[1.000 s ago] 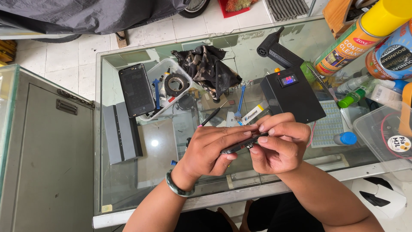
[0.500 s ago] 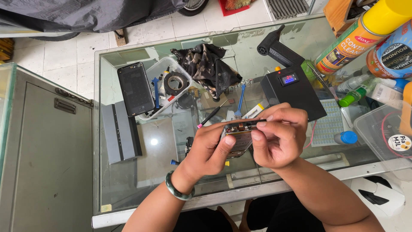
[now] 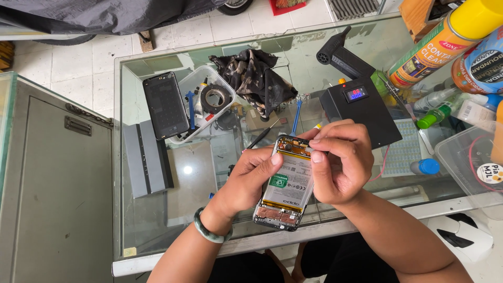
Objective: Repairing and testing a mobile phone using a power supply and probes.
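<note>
Head view, opened phone (image 3: 285,188), back off, battery bared, left hand (image 3: 249,181) gripping, right hand (image 3: 335,162) fingers seemingly pinching its top.

Glass table (image 3: 157,220) with tray (image 3: 226,112), dark cloth (image 3: 257,78), black box (image 3: 361,112).

Reaching in from below with both forearms, left hand (image 3: 250,181) curling, thumb pressing forward; right hand (image 3: 338,162) arching over, fingertips (image 3: 317,155) pinching together.

A green label (image 3: 279,181) marks the opened phone's battery; a red-and-blue display (image 3: 357,94) glows on the black box.
</note>
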